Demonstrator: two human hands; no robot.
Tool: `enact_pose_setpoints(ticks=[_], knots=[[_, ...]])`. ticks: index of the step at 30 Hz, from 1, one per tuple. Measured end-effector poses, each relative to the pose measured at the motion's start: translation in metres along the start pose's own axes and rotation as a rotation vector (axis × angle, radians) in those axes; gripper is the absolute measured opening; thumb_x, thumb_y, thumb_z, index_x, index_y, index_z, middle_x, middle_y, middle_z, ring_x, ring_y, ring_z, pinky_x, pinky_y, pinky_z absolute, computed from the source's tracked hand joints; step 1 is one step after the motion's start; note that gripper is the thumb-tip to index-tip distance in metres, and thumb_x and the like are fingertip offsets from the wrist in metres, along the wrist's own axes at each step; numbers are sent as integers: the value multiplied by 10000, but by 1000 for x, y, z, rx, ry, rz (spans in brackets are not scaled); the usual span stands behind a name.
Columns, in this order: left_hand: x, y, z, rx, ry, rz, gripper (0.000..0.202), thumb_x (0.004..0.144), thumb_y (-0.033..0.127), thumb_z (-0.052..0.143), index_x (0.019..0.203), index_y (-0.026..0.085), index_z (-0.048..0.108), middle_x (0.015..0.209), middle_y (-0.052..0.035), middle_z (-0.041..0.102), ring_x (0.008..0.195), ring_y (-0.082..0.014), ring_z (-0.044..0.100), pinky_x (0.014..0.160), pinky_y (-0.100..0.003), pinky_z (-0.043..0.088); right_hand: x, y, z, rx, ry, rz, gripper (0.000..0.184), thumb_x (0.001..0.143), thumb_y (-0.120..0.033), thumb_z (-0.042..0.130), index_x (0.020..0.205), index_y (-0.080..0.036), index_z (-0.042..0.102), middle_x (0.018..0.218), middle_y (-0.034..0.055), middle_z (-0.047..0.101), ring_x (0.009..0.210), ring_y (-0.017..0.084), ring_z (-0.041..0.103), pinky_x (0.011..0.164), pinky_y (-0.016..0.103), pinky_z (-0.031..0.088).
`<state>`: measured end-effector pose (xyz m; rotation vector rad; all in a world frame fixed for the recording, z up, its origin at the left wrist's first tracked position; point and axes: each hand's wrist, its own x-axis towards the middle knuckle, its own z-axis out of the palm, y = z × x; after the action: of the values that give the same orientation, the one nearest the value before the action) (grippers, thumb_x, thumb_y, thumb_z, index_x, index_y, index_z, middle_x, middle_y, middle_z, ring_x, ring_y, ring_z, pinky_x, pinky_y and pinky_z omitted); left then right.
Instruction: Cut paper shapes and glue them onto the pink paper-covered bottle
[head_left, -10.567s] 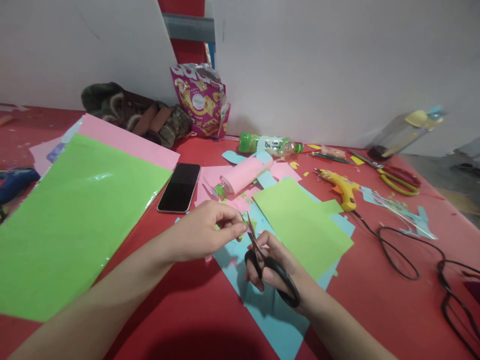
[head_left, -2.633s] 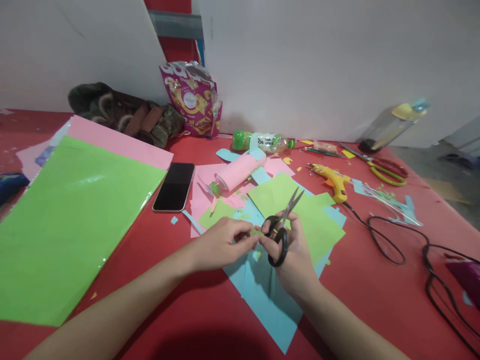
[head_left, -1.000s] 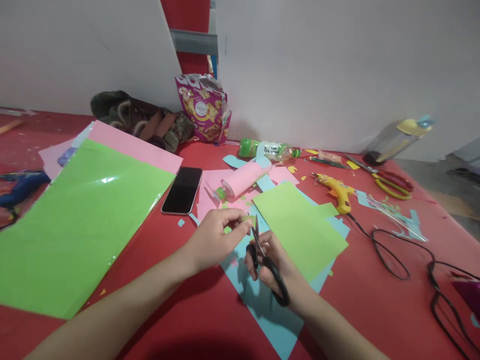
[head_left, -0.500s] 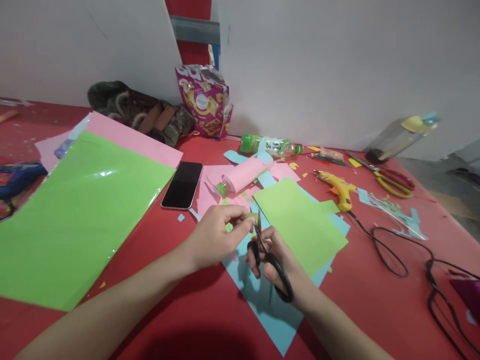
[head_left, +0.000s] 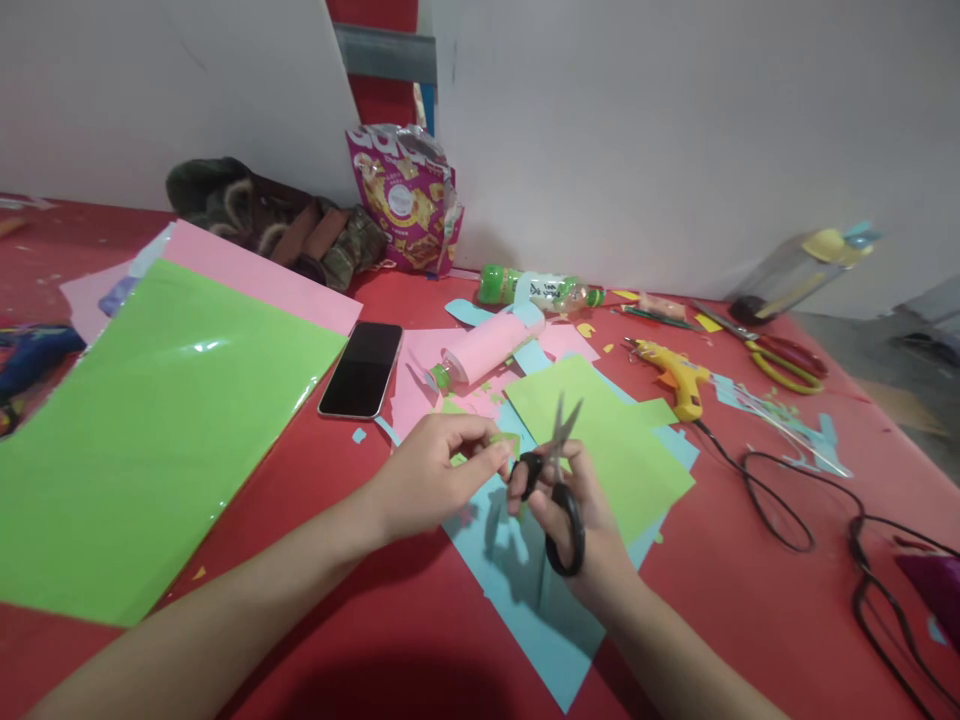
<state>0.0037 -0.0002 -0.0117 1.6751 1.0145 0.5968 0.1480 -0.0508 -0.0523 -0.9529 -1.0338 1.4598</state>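
Note:
My left hand (head_left: 435,475) pinches a small green paper scrap (head_left: 504,440) between thumb and fingertips. My right hand (head_left: 581,520) grips black-handled scissors (head_left: 559,480), blades slightly apart and pointing up and away, just right of the scrap. Both hands hover over a blue paper sheet (head_left: 525,600) and a green sheet (head_left: 600,440) on the red table (head_left: 750,600). A bottle wrapped in pink paper (head_left: 480,350) lies beyond my hands.
A large green sheet (head_left: 142,430) on pink paper lies left, a phone (head_left: 362,369) beside it. A yellow glue gun (head_left: 679,375) with black cord (head_left: 787,510), red-and-yellow scissors (head_left: 780,355), a green-capped bottle (head_left: 536,290), a snack bag (head_left: 405,200) and paper scraps lie around.
The scissors have swung from beside the scrap to point upward and right, blades now parted. My left hand keeps its pinch on the green scrap in about the same place.

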Motion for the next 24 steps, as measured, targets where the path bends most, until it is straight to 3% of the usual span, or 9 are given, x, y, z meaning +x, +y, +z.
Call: enact_pose_setpoints(ticks=[5,24], knots=[[1,-1,3,101,-141,23,240,775,242,414,580,131,501,540,30,471,532,-75,441,519,-186,346,2,-4,0,78,203,-40,352,648,-212,656,853,-261,373,712,-59,550,625,91,516,611,242,403],[-1,-2,10,193,-173,65,279,786,243,392,539,138,470,513,29,461,508,-72,417,498,-183,322,1,-7,2,55,260,1,380,614,-150,656,829,-267,366,681,-71,563,618,95,533,649,267,424]])
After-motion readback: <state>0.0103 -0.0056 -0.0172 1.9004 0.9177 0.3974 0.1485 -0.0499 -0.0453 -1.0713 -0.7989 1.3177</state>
